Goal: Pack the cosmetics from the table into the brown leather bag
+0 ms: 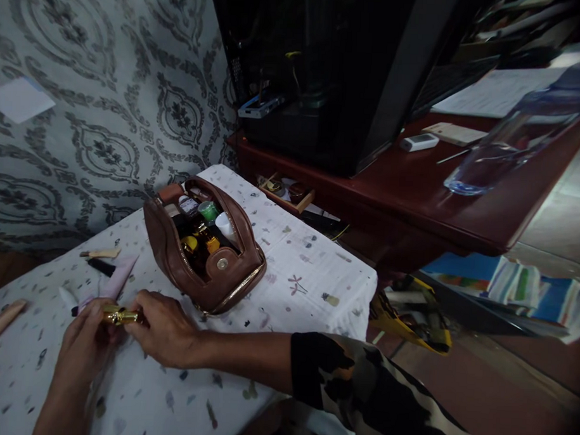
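Note:
A small shiny gold tube, like a lipstick [119, 315], is held level between my two hands above the cloth. My left hand [82, 345] pinches its left end, while the fingers of my right hand [165, 327] close on the right end. Just behind my right hand stands a brown leather cosmetic bag [161, 256], unzipped. Inside it are a green-topped container [208, 211], a white cap or jar [225, 225] and several gold and dark items. Beyond my left hand lie a pale pink tube [119, 278], a black-capped item [100, 266] and a white pointed item [69, 298].
A white printed cloth [306, 300] covers the table. A beige tube [3, 325] lies at its left. Behind are a patterned wall [108, 109] and a dark red desk [414, 190] with a clear bottle [492, 158]. An open drawer [297, 205] and stacked books [520, 282] are lower down.

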`<state>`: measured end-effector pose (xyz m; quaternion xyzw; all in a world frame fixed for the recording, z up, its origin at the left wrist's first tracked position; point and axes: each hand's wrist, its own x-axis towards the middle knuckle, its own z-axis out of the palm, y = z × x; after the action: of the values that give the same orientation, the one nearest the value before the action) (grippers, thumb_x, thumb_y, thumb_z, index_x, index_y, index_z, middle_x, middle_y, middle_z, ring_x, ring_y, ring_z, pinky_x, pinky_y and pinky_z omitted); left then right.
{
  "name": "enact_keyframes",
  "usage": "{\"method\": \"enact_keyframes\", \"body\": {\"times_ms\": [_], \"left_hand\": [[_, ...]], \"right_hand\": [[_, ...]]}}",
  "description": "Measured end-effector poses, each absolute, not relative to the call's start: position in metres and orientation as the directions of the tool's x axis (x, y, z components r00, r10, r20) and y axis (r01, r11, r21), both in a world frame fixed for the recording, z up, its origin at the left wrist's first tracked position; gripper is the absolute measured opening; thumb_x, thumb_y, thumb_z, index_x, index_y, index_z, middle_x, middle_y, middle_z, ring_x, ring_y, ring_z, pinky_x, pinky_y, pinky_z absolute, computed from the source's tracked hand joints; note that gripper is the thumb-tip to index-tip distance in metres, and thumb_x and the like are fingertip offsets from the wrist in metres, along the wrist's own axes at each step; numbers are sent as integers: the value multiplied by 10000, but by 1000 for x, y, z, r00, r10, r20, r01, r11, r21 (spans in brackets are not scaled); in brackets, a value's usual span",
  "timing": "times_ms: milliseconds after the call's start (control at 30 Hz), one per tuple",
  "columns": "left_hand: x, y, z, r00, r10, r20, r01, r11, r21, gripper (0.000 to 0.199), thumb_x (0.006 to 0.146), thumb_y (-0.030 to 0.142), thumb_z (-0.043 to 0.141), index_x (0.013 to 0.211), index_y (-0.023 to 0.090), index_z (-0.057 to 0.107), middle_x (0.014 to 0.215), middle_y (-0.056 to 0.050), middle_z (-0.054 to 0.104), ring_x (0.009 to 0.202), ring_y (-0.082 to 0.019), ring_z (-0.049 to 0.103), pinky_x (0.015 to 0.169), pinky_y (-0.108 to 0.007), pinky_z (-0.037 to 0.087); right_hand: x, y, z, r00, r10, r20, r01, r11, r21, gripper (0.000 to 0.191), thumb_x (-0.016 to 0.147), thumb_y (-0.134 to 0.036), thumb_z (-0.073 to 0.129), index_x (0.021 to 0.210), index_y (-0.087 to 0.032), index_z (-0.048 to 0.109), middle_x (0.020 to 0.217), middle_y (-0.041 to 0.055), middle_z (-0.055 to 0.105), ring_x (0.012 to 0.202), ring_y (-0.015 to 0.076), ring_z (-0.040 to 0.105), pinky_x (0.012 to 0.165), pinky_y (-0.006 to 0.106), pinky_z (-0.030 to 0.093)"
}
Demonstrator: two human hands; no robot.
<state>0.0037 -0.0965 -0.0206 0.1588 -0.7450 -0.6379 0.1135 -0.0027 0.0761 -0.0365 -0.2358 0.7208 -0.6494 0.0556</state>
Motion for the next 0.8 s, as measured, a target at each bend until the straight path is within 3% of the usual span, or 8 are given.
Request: {"method": "enact_keyframes", "body": {"times_ms": [400, 600, 800], "left_hand": [[7, -99, -21, -947, -320, -9, -38, 85, 996, 467, 586, 543, 857, 837, 197, 667, 609, 27, 602, 508, -97, 488, 438, -181, 428], [10, -104, -16, -944, -323, -61, -74, 28, 997, 611, 438, 489, 933, 920, 198, 695, 761, -7, 682, 639, -119, 579, 542, -181, 514], [9, -105, -21, -954, -290, -75, -111, 110, 988, 535, 552, 659, 826, 731, 189, 642, 503, 37, 486, 490, -98, 432, 449, -190, 406]], "right_hand": [[-1, 81, -28, -892, -408, 192, -238, 64, -969, 123, 874, -202, 620, 887, -222, 499, 920, -16, 610, 869, 154, 578, 746, 248, 395], [-2, 82, -26, -909, -373, 187, -205, 10, -979, 119, 882, -208, 623, 903, -215, 506, 881, -26, 585, 822, 136, 563, 733, 230, 396], [-2, 83, -24, -909, -376, 177, -203, 29, -979, 119, 885, -200, 633, 910, -212, 517, 904, -28, 585, 836, 130, 562, 744, 228, 394]]}}
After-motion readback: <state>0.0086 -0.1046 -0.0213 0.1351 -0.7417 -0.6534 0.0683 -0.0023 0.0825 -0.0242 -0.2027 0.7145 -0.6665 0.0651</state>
